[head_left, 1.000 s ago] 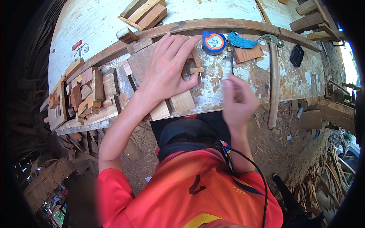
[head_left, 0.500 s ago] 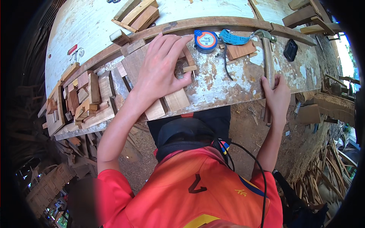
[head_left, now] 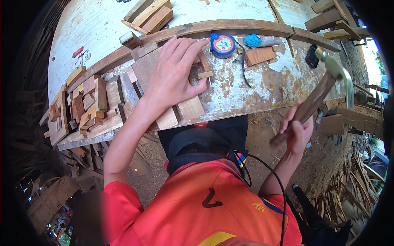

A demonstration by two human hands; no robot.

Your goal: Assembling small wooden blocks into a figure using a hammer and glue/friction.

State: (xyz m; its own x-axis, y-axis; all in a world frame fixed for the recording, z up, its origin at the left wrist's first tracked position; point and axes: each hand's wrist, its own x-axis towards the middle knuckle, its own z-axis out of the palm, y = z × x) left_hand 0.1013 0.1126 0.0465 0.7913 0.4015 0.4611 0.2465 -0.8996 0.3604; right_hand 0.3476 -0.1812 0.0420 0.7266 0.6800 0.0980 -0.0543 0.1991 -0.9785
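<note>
My left hand (head_left: 174,74) rests on flat wooden boards (head_left: 145,69) at the bench's near edge, its fingers stretched out and its thumb spread to the right. Between thumb and index finger, a narrow wooden strip (head_left: 204,61) shows, with a small light wooden block (head_left: 205,74) at its near end. What lies under the palm is hidden. In my right hand (head_left: 297,129), the fingers wrap round the wooden handle of a claw hammer (head_left: 315,96). The hammer is tilted, its metal head up and to the right, clear of the bench top.
Beyond the boards lie a blue and orange tape measure (head_left: 222,45), a blue wrapped item (head_left: 252,40), a reddish wood offcut (head_left: 260,56) and a black case (head_left: 312,56). A long wooden rail (head_left: 230,25) crosses the bench. Wood pieces (head_left: 88,102) are piled at left.
The hammer has been lifted off the bench by my right hand, its head swinging right and upward. The blue item has shifted and looks more compact. My left hand stays in place.
</note>
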